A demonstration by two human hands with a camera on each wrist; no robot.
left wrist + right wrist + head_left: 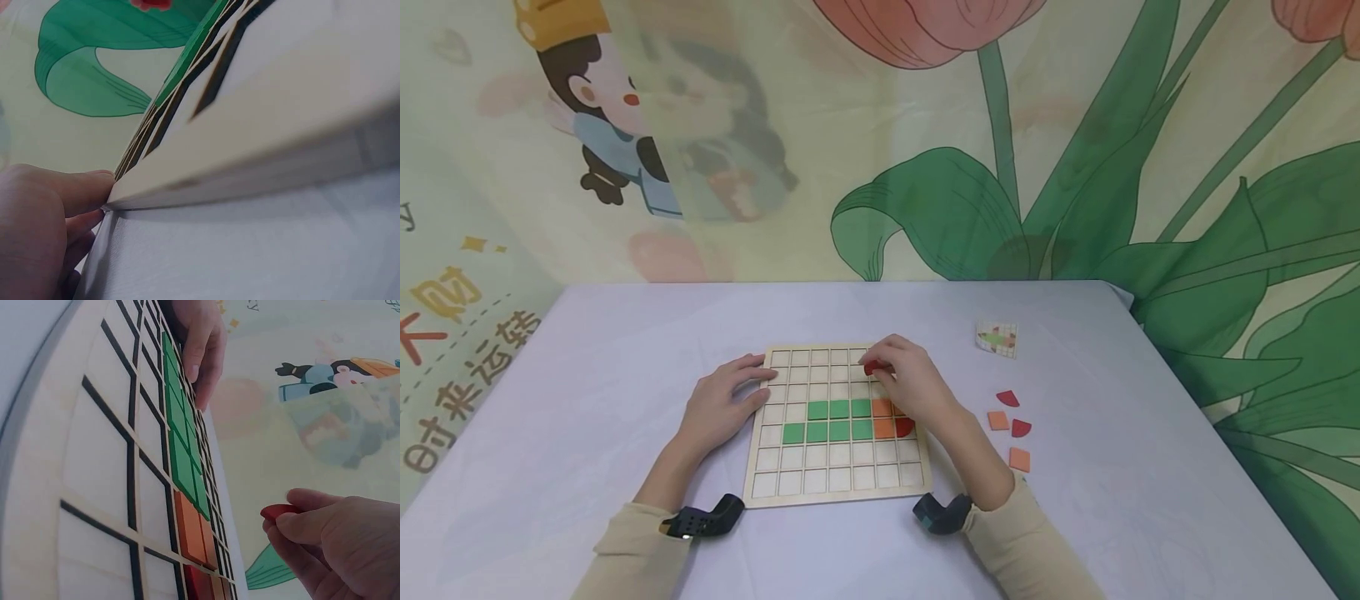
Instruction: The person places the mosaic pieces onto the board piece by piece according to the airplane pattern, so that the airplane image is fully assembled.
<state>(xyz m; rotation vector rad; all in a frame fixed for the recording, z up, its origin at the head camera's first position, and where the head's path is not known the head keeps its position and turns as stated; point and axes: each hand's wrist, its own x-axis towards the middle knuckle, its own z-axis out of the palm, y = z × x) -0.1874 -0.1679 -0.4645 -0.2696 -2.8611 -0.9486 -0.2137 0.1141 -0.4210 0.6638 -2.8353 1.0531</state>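
Observation:
A wooden grid board [838, 502] lies on the table. My left hand [718, 404] rests at its left edge with fingers fairly straight; the left wrist view has those fingers [87, 190] touching the rim. Above the upper right cells, my right hand [917, 387] pinches a red quarter-circle tile [278, 511] between thumb and fingers, raised off the grid in the right wrist view. Two rows of green square tiles [838, 431] sit in the middle cells. Orange square tiles [883, 427] adjoin them on the right, followed by a red quarter-circle tile [905, 427], with the right hand partly covering that area.
Right of the board lie loose red quarter-circle tiles [1021, 428] and orange square tiles [1019, 459]. A small pattern card [997, 338] sits farther back. White cloth covers the table [1150, 500], and a printed backdrop [925, 208] hangs behind it.

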